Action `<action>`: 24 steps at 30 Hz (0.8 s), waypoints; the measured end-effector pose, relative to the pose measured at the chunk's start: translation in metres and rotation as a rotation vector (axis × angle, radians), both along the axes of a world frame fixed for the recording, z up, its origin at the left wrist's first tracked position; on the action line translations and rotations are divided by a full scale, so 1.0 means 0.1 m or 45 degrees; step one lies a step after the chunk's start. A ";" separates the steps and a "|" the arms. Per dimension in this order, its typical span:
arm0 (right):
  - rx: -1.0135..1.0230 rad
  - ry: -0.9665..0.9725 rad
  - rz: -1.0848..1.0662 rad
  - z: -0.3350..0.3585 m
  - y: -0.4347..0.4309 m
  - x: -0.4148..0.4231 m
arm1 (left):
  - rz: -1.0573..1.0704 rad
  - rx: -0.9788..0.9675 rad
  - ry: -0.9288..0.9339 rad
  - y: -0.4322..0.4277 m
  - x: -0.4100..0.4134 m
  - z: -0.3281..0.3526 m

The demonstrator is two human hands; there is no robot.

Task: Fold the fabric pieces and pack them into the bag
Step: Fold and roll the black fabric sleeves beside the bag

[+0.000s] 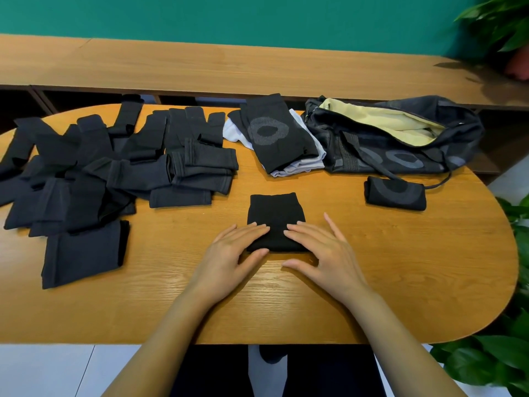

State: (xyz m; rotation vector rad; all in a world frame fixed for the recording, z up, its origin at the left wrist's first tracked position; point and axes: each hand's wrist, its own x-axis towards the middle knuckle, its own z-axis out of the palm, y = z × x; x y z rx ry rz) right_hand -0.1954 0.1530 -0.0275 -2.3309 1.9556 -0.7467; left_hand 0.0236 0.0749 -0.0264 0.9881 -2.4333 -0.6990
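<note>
My left hand [232,253] and right hand [322,247] lie flat, fingers straight, pressing the folded black knit fabric rectangle [276,216] toward the oval wood-grain table's [400,282] front edge; the dark mesh bag [400,156] sits far right.

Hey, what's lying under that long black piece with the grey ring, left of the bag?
White fabric shows beneath the ringed black piece, sticking out on both sides. How many white layers is hidden.
</note>
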 end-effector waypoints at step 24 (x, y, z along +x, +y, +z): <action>0.077 -0.519 -0.200 0.12 0.06 0.04 | 0.198 0.107 0.331 0.06 0.06 0.05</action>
